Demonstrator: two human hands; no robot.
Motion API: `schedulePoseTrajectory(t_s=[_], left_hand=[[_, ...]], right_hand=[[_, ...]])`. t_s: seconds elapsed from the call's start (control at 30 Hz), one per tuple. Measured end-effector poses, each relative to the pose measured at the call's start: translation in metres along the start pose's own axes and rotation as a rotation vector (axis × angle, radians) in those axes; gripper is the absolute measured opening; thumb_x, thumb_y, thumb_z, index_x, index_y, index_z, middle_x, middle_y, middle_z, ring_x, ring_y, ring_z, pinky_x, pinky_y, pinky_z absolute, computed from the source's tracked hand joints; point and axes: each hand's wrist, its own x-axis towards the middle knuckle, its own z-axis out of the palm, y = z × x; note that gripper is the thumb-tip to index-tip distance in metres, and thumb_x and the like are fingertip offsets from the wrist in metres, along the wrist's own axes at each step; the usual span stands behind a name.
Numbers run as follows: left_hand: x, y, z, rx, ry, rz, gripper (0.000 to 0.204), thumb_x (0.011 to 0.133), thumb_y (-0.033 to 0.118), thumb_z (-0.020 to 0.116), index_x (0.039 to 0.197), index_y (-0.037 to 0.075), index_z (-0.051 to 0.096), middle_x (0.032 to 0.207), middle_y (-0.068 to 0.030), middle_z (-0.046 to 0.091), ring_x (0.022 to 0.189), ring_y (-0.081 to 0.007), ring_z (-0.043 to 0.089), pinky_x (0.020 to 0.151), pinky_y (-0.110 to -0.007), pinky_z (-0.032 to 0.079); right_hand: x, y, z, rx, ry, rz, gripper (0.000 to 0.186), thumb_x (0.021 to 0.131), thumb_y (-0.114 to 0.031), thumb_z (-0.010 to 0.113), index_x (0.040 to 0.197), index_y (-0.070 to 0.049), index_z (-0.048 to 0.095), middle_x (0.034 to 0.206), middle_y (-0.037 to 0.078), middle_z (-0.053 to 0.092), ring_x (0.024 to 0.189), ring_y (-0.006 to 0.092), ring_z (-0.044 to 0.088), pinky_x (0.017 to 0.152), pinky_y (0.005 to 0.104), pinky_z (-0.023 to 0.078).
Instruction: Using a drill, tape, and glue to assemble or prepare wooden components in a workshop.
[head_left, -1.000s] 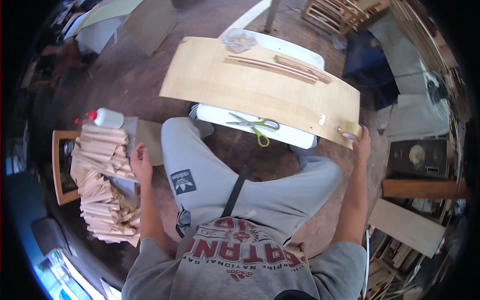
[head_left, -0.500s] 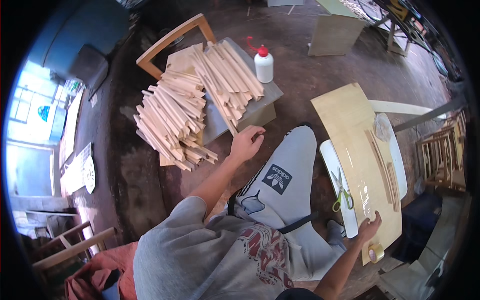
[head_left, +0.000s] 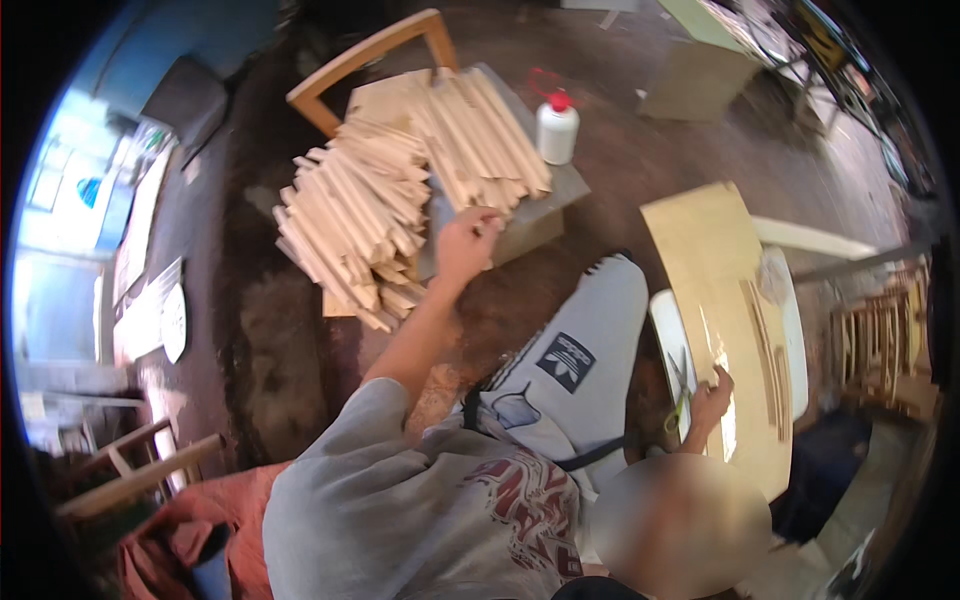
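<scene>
My left hand point(head_left: 466, 248) is at the near ends of the right-hand bundle of wooden strips point(head_left: 478, 140). Its fingers are curled in, and whatever is between them is hidden. A second, wider heap of wooden strips point(head_left: 355, 205) lies just to the left. Over the near left part of a thin plywood sheet point(head_left: 700, 235) hovers my right hand point(head_left: 710, 400), fingers apart and holding nothing. Beside it, scissors with green handles point(head_left: 680, 395) rest on a white surface point(head_left: 668, 320) under the sheet. Several thin strips point(head_left: 768, 370) lie along the sheet.
A white bottle with a red cap point(head_left: 557, 130) stands on the grey low table point(head_left: 565, 190) right of the strips. A wooden frame point(head_left: 365, 65) rises behind. Crumpled clear plastic point(head_left: 773, 275) lies by the sheet. A blurred patch covers the lower right.
My left hand has moved up to the strip ends, its fingers curling in. The right hand has shifted left and away from me, nearer the scissors. The whole view has shifted slightly.
</scene>
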Motion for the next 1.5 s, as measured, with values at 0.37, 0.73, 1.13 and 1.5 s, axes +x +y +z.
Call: schedulePoseTrajectory(t_s=[0.37,0.73,1.13,1.5], left_hand=[[0.004,0.040,0.050,-0.350,-0.169,-0.012,0.022,0.095,0.017,0.068,0.110,0.002,0.072,0.089,0.0012,0.067,0.069,-0.0063,0.054,0.062,-0.022,0.045],[-0.003,0.220,0.359,-0.488,-0.857,0.220,0.024,0.091,0.020,0.069,0.111,0.006,0.072,0.092,-0.0025,0.072,0.062,-0.0106,0.052,0.061,-0.028,0.047],[0.028,0.202,0.416,-0.461,-0.635,0.006,0.021,0.091,0.016,0.068,0.107,0.005,0.073,0.088,0.0011,0.066,0.064,-0.0085,0.045,0.062,-0.025,0.043],[0.041,0.182,0.422,-0.702,-0.654,-0.143,0.017,0.091,0.016,0.070,0.104,0.005,0.074,0.083,0.0065,0.058,0.068,-0.0045,0.041,0.061,-0.021,0.035]], right_hand=[[-0.030,0.033,-0.071,-0.147,0.016,0.140,0.018,0.084,-0.012,0.062,0.097,-0.009,0.074,0.092,0.014,0.073,0.078,0.0313,0.069,0.073,0.0404,0.055],[0.068,0.123,-0.087,-0.225,0.204,0.445,0.020,0.090,-0.025,0.064,0.099,-0.012,0.076,0.096,0.016,0.073,0.088,0.0362,0.070,0.078,0.0446,0.055],[0.180,0.207,-0.087,-0.410,0.098,0.453,0.022,0.084,-0.028,0.071,0.101,-0.016,0.078,0.102,0.011,0.073,0.094,0.0314,0.069,0.083,0.0422,0.054],[0.200,0.196,-0.097,-0.442,-0.128,0.402,0.014,0.082,-0.021,0.069,0.093,-0.014,0.075,0.091,0.013,0.073,0.089,0.0327,0.070,0.076,0.0449,0.054]])
